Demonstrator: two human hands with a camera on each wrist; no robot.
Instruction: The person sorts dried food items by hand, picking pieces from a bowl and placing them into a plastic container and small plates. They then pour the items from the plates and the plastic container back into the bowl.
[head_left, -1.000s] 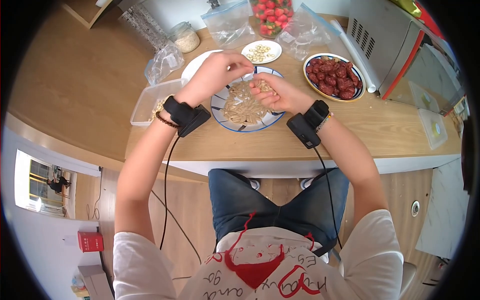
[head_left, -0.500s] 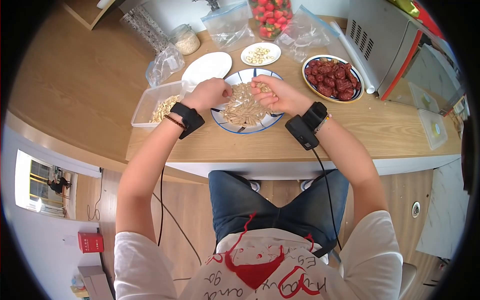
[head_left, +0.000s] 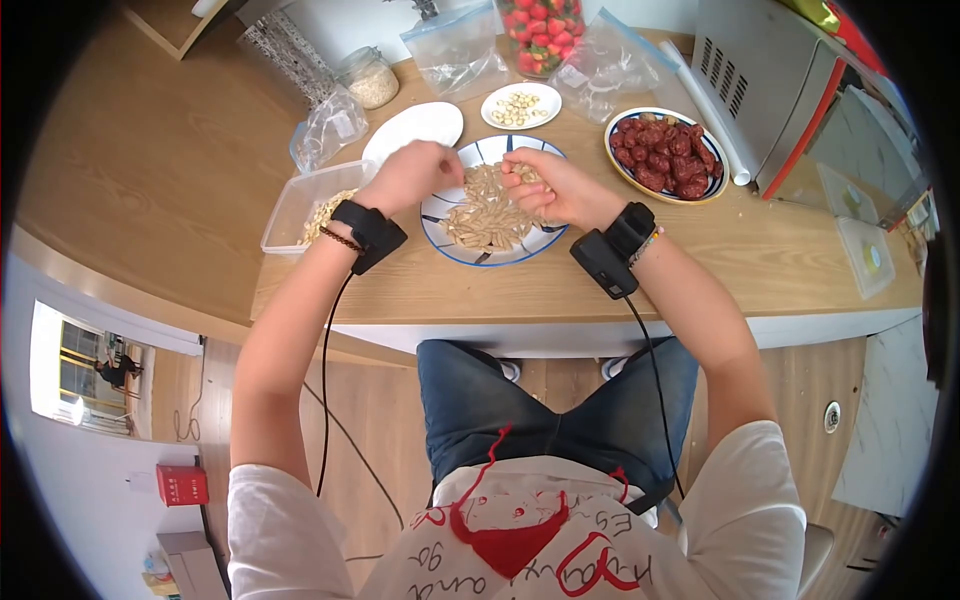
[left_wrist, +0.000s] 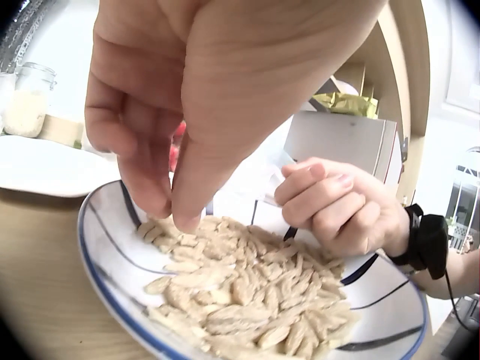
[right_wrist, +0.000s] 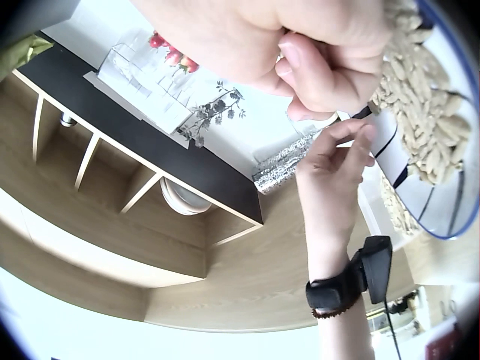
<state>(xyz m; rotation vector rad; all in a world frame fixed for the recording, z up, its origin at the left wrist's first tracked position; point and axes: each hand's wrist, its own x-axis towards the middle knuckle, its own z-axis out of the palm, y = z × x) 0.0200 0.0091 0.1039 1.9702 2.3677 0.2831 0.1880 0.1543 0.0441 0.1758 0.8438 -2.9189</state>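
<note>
A white plate with blue lines [head_left: 462,240] bears a heap of elongated beige pieces [head_left: 490,215]. My left hand [head_left: 415,175] hangs over the plate's left rim, thumb and forefinger brought together; no piece shows between them in the left wrist view. My right hand [head_left: 555,188] is above the plate's right side, palm turned up and fingers curled. Some beige pieces show in its palm, partly hidden by the fingers. In the right wrist view the right thumb and fingers fold inward, near the left hand [right_wrist: 337,169].
Left of the plate stands a clear plastic box [head_left: 285,215] with pale slices. Behind are a white plate [head_left: 415,128] and a small dish [head_left: 545,108] of pale yellow pieces. A bowl of red dates [head_left: 665,155] sits at right, near a grey microwave-like appliance [head_left: 765,95].
My left hand has moved away from the right hand, down and left to the plate's left side, then slightly up. My right hand stays nearly in place.
</note>
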